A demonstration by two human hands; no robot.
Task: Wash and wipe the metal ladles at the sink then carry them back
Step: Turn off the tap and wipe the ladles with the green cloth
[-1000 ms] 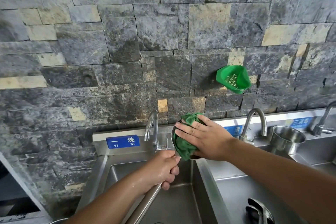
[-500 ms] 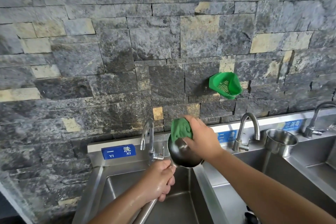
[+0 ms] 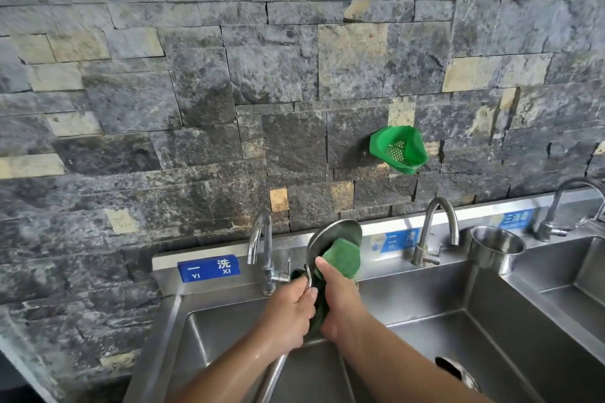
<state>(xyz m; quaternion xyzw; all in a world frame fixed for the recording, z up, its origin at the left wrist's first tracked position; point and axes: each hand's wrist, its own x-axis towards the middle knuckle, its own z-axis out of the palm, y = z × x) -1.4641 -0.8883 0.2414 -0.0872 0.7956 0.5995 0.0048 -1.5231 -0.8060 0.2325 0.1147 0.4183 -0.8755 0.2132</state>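
Note:
A metal ladle (image 3: 330, 234) stands upright over the divider between the left and middle sink basins, its bowl tipped toward the wall. My left hand (image 3: 289, 312) grips the ladle's neck and handle just under the bowl; the handle (image 3: 273, 376) runs down toward me. My right hand (image 3: 339, 299) holds a green cloth (image 3: 342, 258) against the bowl's inner face. Part of the cloth hangs dark between my two hands.
Three steel basins (image 3: 425, 334) sit side by side, each with a curved tap (image 3: 262, 245) behind it. A steel cup (image 3: 496, 247) stands on the rim at right. A green plastic strainer basket (image 3: 397, 149) hangs on the stone wall. Something metal lies in the middle basin (image 3: 456, 370).
My right hand has slid from the top of the bowl's back down to its lower inside face with the cloth. The ladle bowl has turned to face up and away. My left hand keeps its grip.

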